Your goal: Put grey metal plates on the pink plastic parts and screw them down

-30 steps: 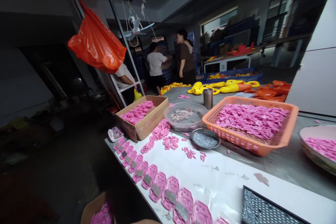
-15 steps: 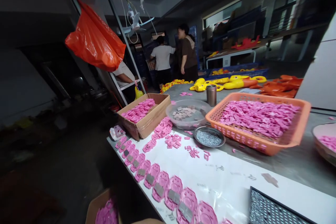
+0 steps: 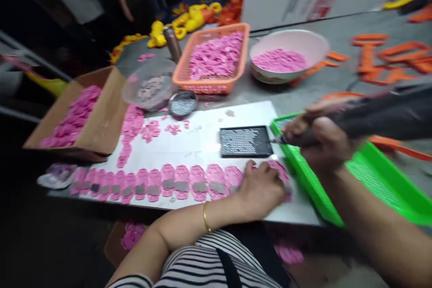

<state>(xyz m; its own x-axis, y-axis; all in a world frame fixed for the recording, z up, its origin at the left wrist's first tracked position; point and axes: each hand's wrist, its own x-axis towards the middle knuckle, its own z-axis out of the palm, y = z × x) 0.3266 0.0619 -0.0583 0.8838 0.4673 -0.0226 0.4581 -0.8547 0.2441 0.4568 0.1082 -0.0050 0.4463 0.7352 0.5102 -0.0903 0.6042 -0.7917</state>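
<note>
My right hand is wrapped around a dark power screwdriver, its bit pointing left, close to the right end of a black perforated tray filled with small silvery screws. Bent over the near right part of the white sheet, my left hand has its fingers pressed down on a pink plastic part. A row of similar pink oval parts runs leftward from it along the table edge, most with a grey plate across them. Motion blur hides fine detail at the fingertips.
A bright green tray lies under my right forearm. Beyond are an orange basket of pink pieces, a bowl, a small dish of screws and a cardboard box. Orange parts lie at right.
The view has swung right and down. Both my hands now show, the right with the screwdriver and the left on the pink parts; neither was visible before.
</note>
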